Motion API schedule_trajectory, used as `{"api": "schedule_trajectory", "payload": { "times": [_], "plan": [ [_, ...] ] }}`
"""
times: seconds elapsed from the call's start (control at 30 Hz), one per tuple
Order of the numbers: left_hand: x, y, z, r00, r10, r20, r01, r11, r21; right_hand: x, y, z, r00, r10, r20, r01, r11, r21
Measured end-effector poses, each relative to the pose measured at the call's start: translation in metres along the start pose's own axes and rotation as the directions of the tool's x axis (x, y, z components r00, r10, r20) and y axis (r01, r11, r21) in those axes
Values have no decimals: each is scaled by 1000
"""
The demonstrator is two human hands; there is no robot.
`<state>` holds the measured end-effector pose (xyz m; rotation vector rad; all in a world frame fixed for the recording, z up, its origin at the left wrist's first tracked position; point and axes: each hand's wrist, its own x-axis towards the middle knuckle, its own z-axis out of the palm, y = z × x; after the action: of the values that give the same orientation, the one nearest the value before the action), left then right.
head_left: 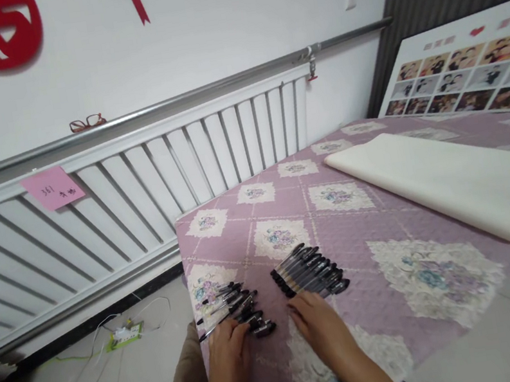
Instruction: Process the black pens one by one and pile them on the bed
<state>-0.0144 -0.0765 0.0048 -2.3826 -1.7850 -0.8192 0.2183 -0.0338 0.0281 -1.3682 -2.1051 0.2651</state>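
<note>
Many black-capped pens lie in two groups on a purple floral cloth [339,229]. The left group [224,300] is loose and uneven, with caps pointing right. My left hand [228,358] is at its near edge, fingers bent round a pen whose black cap shows beyond the fingertips. To the right is a neat slanted row of pens [304,267], side by side with caps to the upper right. My right hand [319,327] is at the near end of this row, its curled fingers on the nearest pen and covering its lower part.
A folded cream sheet [443,179] lies on the cloth at right, before a photo board [464,71]. Behind the cloth are a white radiator [227,143] with a pink note [53,188], and a pipe bearing glasses [87,122]. Cables and a green-edged device [125,335] lie on the floor.
</note>
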Motion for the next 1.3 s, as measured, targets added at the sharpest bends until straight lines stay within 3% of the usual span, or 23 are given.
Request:
{"api": "schedule_trajectory", "payload": {
  "times": [0.2,0.37,0.73,0.93,1.1,1.3],
  "plan": [
    [0,2,-3,999,36,16,-35,997,-64,-11,47,-29,984,136,-113,-152,977,-147],
    [1,3,-5,998,36,41,-33,996,-77,-16,56,-30,981,180,-77,-193,953,-235],
    [2,7,-9,997,72,6,-71,993,-95,-18,42,-39,966,255,35,-224,900,-373],
    [1,11,-12,985,172,-25,-174,981,-89,-16,26,-38,973,98,210,-57,979,-194],
    [-5,14,-13,952,296,-78,-298,954,-16,-12,-8,-16,959,-44,278,66,995,-70],
    [-3,17,-4,956,290,-48,-289,957,27,-10,-40,18,940,-143,309,163,986,-39]
  ]
}}
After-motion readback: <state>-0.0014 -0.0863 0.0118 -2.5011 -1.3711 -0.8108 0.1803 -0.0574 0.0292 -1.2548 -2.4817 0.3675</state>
